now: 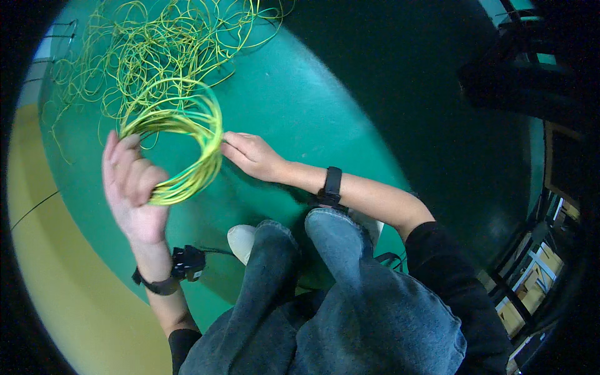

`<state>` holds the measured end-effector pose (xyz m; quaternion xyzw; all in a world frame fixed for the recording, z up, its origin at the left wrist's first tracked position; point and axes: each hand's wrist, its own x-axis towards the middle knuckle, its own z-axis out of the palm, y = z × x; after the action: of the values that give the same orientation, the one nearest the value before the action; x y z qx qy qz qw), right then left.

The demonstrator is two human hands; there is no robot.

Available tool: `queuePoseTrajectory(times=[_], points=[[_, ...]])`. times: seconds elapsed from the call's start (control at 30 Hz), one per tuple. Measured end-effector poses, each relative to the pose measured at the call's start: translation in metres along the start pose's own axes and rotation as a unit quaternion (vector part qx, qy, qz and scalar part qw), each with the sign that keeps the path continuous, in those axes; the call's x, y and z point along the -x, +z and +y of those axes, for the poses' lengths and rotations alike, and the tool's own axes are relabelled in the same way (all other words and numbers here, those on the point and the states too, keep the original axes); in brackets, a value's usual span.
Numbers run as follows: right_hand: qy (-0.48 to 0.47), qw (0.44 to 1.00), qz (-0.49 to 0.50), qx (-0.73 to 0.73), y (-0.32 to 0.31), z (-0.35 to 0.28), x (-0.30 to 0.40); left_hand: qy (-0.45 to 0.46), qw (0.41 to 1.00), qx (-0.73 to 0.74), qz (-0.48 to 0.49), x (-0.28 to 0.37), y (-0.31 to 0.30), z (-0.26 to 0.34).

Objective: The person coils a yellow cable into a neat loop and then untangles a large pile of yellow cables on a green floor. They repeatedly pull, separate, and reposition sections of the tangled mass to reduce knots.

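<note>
A round coil of yellow-green striped wire [212,157] hangs in front of my knees, above the green floor. My left hand [136,180] is hooked through its left side, the fingers curled around the bundled turns and slightly blurred. At the coil's right edge, my right hand [253,155] has its thumb and fingers closed on the wire; how many strands it pinches is hidden. Beyond the coil a loose tangle of the same wire [164,51] spreads over the floor, and it overlaps the coil's upper loops in view.
Green floor [276,98] lies under the wire and runs into dark shadow at the right. A yellow surface [70,272] borders it on the left. A black device [188,263] is strapped to my left wrist. Cluttered shelving [529,290] stands at the far right.
</note>
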<state>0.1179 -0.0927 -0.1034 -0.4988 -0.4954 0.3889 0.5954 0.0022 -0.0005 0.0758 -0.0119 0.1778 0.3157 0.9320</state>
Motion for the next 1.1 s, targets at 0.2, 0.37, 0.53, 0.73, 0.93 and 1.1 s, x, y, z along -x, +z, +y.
queuePoseTrajectory(times=[0.2, 0.37, 0.53, 0.73, 0.93, 1.1], points=[[-0.093, 0.986, -0.089, 0.106, -0.002, 0.02, -0.037, 0.033, 0.996, -0.014, -0.081, 0.054, 0.048, 0.034], [-0.135, 0.975, -0.069, 0.16, -0.022, 0.021, -0.073, 0.119, 0.982, -0.079, -0.124, 0.078, 0.049, 0.04], [-0.193, 0.953, -0.029, 0.23, -0.051, -0.013, -0.061, 0.232, 0.943, -0.227, -0.071, 0.069, 0.02, 0.041], [-0.229, 0.947, -0.028, 0.225, -0.05, -0.067, -0.041, 0.196, 0.97, -0.134, -0.046, 0.051, 0.027, 0.045], [-0.078, 0.964, -0.08, 0.24, -0.027, -0.071, -0.013, 0.151, 0.987, 0.009, -0.061, 0.038, 0.051, 0.072], [-0.123, 0.972, -0.065, 0.187, -0.021, -0.064, -0.01, 0.147, 0.988, -0.01, -0.049, 0.032, 0.051, 0.083]])
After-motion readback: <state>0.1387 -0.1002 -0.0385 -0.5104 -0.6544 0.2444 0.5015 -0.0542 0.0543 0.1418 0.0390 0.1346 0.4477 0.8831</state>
